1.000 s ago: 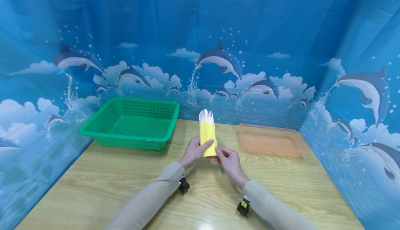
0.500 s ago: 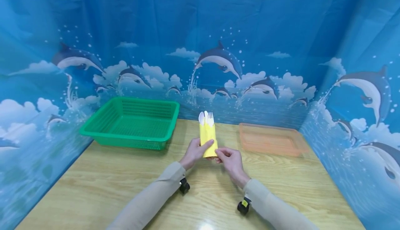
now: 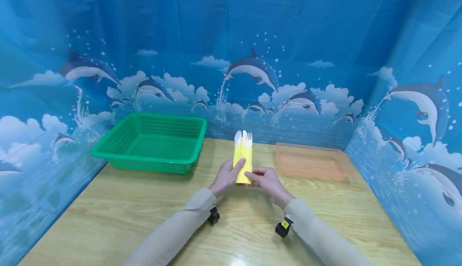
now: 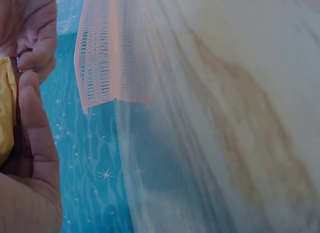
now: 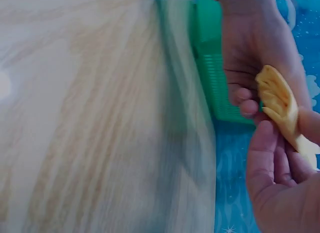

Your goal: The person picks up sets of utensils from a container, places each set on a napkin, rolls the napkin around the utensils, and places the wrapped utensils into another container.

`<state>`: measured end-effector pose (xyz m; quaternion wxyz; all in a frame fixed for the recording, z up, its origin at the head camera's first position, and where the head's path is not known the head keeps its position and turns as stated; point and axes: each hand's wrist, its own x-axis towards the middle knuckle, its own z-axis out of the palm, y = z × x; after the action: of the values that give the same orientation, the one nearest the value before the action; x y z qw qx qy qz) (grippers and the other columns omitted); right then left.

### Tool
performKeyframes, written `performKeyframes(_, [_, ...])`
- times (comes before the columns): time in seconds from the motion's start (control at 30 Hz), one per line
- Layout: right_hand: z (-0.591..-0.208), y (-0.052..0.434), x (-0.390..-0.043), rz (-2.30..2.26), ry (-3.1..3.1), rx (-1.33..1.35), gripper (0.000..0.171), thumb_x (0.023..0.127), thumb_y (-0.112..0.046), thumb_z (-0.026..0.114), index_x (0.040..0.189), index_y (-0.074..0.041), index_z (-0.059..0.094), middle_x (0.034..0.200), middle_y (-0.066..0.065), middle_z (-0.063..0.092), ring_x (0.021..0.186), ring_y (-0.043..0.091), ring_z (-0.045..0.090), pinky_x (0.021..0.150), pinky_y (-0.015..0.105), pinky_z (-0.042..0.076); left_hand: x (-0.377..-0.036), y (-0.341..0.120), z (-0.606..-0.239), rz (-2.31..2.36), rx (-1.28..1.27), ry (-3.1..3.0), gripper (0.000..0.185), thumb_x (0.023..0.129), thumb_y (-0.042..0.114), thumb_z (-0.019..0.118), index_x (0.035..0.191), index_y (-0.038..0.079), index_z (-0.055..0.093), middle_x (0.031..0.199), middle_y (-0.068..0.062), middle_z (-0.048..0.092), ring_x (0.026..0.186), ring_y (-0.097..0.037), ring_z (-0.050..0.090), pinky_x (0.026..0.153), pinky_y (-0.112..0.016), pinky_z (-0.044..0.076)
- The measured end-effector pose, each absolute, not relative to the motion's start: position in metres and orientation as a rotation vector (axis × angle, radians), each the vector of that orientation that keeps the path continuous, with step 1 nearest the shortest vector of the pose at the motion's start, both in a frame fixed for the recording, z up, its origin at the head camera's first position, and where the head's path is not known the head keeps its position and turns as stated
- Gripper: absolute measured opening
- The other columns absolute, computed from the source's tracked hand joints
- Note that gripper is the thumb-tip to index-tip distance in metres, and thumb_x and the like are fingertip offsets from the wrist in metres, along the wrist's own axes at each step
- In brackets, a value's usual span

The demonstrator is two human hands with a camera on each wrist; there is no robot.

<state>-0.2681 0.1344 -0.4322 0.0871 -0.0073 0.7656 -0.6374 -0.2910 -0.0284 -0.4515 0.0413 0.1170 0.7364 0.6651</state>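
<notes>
A folded yellow napkin (image 3: 242, 159) stands nearly upright over the table, with a white spoon (image 3: 238, 137), a white fork (image 3: 248, 140) and a third white utensil handle or blade (image 3: 244, 135) sticking out of its top. My left hand (image 3: 228, 174) grips it from the left, thumb across the front. On the lower right side my right hand (image 3: 266, 181) pinches the napkin between thumb and fingers. In the right wrist view the napkin's bottom end (image 5: 278, 95) shows as rolled layers between both hands. Only a yellow edge (image 4: 6, 110) of it shows in the left wrist view.
At the back left of the wooden table (image 3: 137, 210) stands a green plastic basket (image 3: 144, 158). An orange translucent tray (image 3: 314, 173) lies at the back right. A blue dolphin-printed curtain (image 3: 231, 25) closes off the back and sides.
The napkin with its utensils has shifted slightly right and turned a little. My right hand has moved from the bottom right corner to pinch its lower right side, thumb now over the front.
</notes>
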Motion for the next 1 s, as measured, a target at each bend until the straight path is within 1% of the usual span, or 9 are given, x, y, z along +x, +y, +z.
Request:
performKeyframes(0.1, [-0.428, 0.134, -0.268, -1.865, 2.275, 0.011, 0.028, 0.091, -0.017, 0.071, 0.111, 0.003, 0.070, 0.099, 0.010, 0.072, 0.078, 0.014, 0.069, 0.082, 0.039, 0.059, -0.290, -0.026, -0.452, 2.001, 0.362, 2.284, 0.052, 0.101, 0.051, 0.044, 0.109, 0.002, 0.062, 0.079, -0.012, 0.068, 0.054, -0.018, 0.064, 0.054, -0.039, 0.058])
performKeyframes(0.2, [-0.429, 0.134, -0.269, -1.855, 2.279, 0.042, 0.028, 0.091, -0.016, 0.070, 0.111, 0.002, 0.070, 0.100, 0.010, 0.073, 0.080, 0.014, 0.069, 0.083, 0.039, 0.058, -0.290, -0.024, -0.453, 1.973, 0.370, 2.313, 0.053, 0.102, 0.051, 0.041, 0.109, 0.003, 0.061, 0.077, -0.011, 0.067, 0.053, -0.019, 0.063, 0.053, -0.041, 0.058])
performKeyframes(0.3, [-0.430, 0.134, -0.269, -1.876, 2.280, 0.066, 0.028, 0.091, -0.015, 0.069, 0.113, 0.003, 0.069, 0.101, 0.011, 0.072, 0.081, 0.014, 0.069, 0.082, 0.037, 0.059, -0.289, -0.023, -0.453, 1.983, 0.374, 2.308, 0.053, 0.102, 0.051, 0.041, 0.111, 0.003, 0.060, 0.077, -0.011, 0.067, 0.053, -0.019, 0.063, 0.055, -0.045, 0.059])
performKeyframes(0.4, [-0.431, 0.134, -0.268, -1.885, 2.294, 0.081, 0.027, 0.091, -0.013, 0.069, 0.113, 0.003, 0.069, 0.100, 0.011, 0.073, 0.081, 0.013, 0.069, 0.083, 0.037, 0.058, -0.289, -0.023, -0.453, 2.004, 0.380, 2.258, 0.051, 0.101, 0.050, 0.046, 0.113, 0.003, 0.060, 0.081, -0.012, 0.068, 0.056, -0.020, 0.065, 0.057, -0.046, 0.059])
performKeyframes(0.5, [-0.431, 0.134, -0.267, -1.893, 2.308, 0.100, 0.025, 0.091, -0.012, 0.069, 0.112, 0.003, 0.069, 0.096, 0.010, 0.073, 0.080, 0.012, 0.069, 0.086, 0.042, 0.058, -0.290, -0.024, -0.453, 1.993, 0.394, 2.209, 0.046, 0.098, 0.045, 0.055, 0.113, 0.001, 0.061, 0.086, -0.012, 0.069, 0.063, -0.018, 0.067, 0.060, -0.042, 0.060])
performKeyframes(0.57, [-0.432, 0.133, -0.266, -1.903, 2.324, 0.107, 0.024, 0.091, -0.011, 0.069, 0.110, 0.004, 0.069, 0.093, 0.009, 0.073, 0.079, 0.011, 0.068, 0.087, 0.045, 0.057, -0.291, -0.026, -0.452, 1.963, 0.396, 2.202, 0.043, 0.097, 0.040, 0.060, 0.111, 0.000, 0.063, 0.090, -0.012, 0.070, 0.068, -0.015, 0.067, 0.063, -0.036, 0.060])
performKeyframes(0.7, [-0.435, 0.133, -0.265, -1.944, 2.338, 0.112, 0.024, 0.089, -0.009, 0.071, 0.109, 0.005, 0.070, 0.090, 0.009, 0.072, 0.077, 0.009, 0.066, 0.087, 0.046, 0.057, -0.295, -0.031, -0.448, 1.920, 0.391, 2.156, 0.036, 0.095, 0.029, 0.064, 0.111, -0.003, 0.065, 0.095, -0.012, 0.072, 0.075, -0.012, 0.065, 0.067, -0.027, 0.056])
performKeyframes(0.87, [-0.437, 0.130, -0.265, -1.984, 2.342, 0.080, 0.025, 0.089, -0.007, 0.071, 0.110, 0.006, 0.070, 0.093, 0.011, 0.073, 0.078, 0.010, 0.067, 0.081, 0.038, 0.060, -0.296, -0.038, -0.441, 1.915, 0.334, 2.102, 0.032, 0.093, 0.019, 0.068, 0.110, -0.008, 0.065, 0.095, -0.014, 0.073, 0.074, -0.010, 0.065, 0.066, -0.024, 0.055])
performKeyframes(1.0, [-0.437, 0.128, -0.265, -2.016, 2.315, 0.053, 0.024, 0.089, -0.007, 0.070, 0.110, 0.005, 0.070, 0.096, 0.012, 0.072, 0.078, 0.011, 0.068, 0.078, 0.034, 0.060, -0.293, -0.042, -0.435, 1.922, 0.281, 2.130, 0.031, 0.091, 0.017, 0.070, 0.107, -0.008, 0.067, 0.090, -0.014, 0.074, 0.070, -0.010, 0.065, 0.063, -0.023, 0.054])
